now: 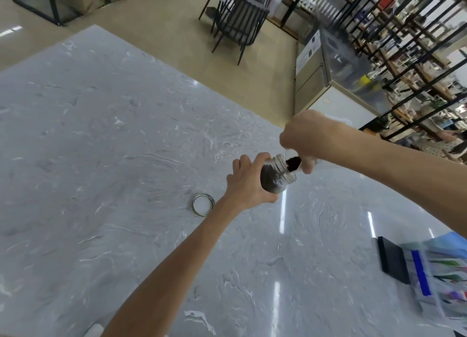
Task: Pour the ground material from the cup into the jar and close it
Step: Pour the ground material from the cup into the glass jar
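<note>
Currently the left hand (249, 182) clamps the tilted, smooth, breakable glass jar (276, 176) around its body, while the right hand (307, 139), just above its mouth, grips the light clear cup (293, 162) tipping dark grounds (293, 164) in.

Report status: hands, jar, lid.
Left hand holds tilted jar. Right hand tips cup at jar mouth. Lid off, on table. Nothing obstructing.

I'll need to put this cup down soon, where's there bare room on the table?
Bare marble lies left of the lid and beyond the left hand holding the jar. The near right corner is crowded: a black block and plastic bags.
</note>
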### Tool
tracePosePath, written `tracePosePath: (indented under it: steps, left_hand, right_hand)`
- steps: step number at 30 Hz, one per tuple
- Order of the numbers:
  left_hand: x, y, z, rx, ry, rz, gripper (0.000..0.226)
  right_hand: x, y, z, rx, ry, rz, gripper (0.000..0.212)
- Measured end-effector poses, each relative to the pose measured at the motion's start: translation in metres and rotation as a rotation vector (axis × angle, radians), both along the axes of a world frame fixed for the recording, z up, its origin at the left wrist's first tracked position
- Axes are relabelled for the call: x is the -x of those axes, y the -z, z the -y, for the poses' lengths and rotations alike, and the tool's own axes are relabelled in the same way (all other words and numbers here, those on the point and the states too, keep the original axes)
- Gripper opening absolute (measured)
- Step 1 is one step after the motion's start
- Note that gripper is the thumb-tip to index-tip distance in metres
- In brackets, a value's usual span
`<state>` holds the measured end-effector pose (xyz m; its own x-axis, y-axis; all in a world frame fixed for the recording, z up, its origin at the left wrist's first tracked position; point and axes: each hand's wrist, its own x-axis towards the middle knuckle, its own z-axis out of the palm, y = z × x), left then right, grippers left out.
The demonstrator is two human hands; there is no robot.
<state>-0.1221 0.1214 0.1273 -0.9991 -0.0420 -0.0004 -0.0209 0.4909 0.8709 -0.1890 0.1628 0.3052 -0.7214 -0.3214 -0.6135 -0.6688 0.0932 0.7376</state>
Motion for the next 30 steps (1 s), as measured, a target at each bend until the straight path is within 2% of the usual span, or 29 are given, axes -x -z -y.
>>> tracePosePath:
  steps: [8,14,18,22,27,30]
  left_hand:
    - [-0.001,-0.003,-0.003,-0.006,0.011,0.006,0.09]
    - [-0.002,-0.006,-0.002,-0.002,0.001,-0.005,0.089]
    - [-0.002,-0.008,-0.006,0.018,0.01,0.003,0.088]
    - [-0.005,-0.003,-0.005,-0.033,0.003,0.007,0.09]
    - [-0.005,-0.008,-0.009,-0.035,0.01,0.001,0.089]
    - [-0.007,-0.004,-0.005,-0.051,0.005,-0.005,0.087]
  right_hand:
    - [-0.003,0.008,-0.005,-0.021,-0.047,-0.021,0.043]
    - [-0.002,0.002,-0.004,-0.026,-0.004,-0.03,0.045]
    - [-0.013,0.013,-0.004,-0.051,-0.045,-0.012,0.027]
    - [-0.005,-0.003,-0.004,-0.036,0.029,-0.025,0.047]
    - [-0.012,0.007,-0.004,-0.068,-0.014,-0.012,0.04]
    - [-0.006,-0.004,-0.005,-0.036,0.029,-0.039,0.048]
